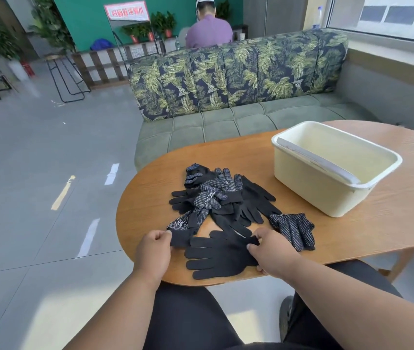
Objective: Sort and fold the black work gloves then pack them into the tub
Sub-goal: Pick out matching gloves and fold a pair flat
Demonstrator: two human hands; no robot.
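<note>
Both hands work at the near edge of the wooden table (pixel 352 238), each closed on a glove. Left hand (pixel 153 251): fingers curled, pinching the black cuff of a dotted glove (pixel 184 224) that trails away from the edge into the pile. Right hand (pixel 272 251): thumb and fingers gripping the cuff of a plain black glove (pixel 216 258), which lies flat beside the near edge with its five fingers spread toward the left hand. Between and beyond the hands, a tangled pile of black work gloves (pixel 221 198) occupies the middle of the table's rounded left end; the overlap prevents an exact count, though several show white grip dots and several are plain. One further dotted glove (pixel 294 229) lies apart at the pile's right side, just beyond the right hand. One cream plastic tub (pixel 301 183) stands toward the far right of the table, well apart from the hands, with one flat grey sheet (pixel 316 160) leaning inside against its left wall and no gloves visible in it. Beyond the far edge stands one sofa (pixel 226 79) with a leaf-print back.
</note>
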